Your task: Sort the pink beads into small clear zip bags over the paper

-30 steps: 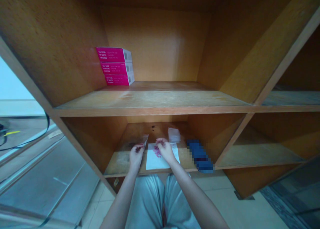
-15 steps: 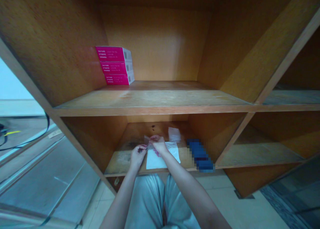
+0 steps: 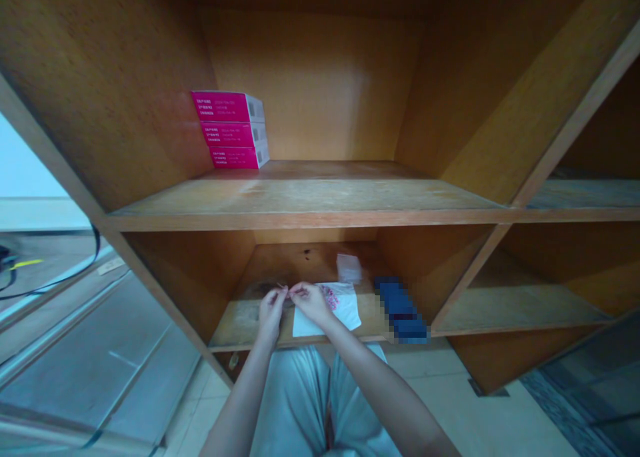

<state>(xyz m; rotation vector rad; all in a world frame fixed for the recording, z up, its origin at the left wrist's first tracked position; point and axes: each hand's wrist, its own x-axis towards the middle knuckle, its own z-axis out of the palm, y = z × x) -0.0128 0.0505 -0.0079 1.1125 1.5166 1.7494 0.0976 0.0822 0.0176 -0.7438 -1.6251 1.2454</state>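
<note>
Shelf [image 3: 371,317], right hand [image 3: 311,302] shifted left, pink pieces [image 3: 331,298] (partly) uncovered

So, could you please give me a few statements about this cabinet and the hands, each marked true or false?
1. Three pink boxes are stacked on the upper shelf. True.
2. Small pink pieces lie on the white sheet. True.
3. The white sheet lies on the upper shelf. False: it lies on the lower shelf.
4. The left hand and right hand are close together at their fingertips. True.
5. The blue item lies to the left of the white sheet. False: it lies to the right.
6. The right hand touches the pink boxes. False: it is down by the left hand, over the sheet.
</note>
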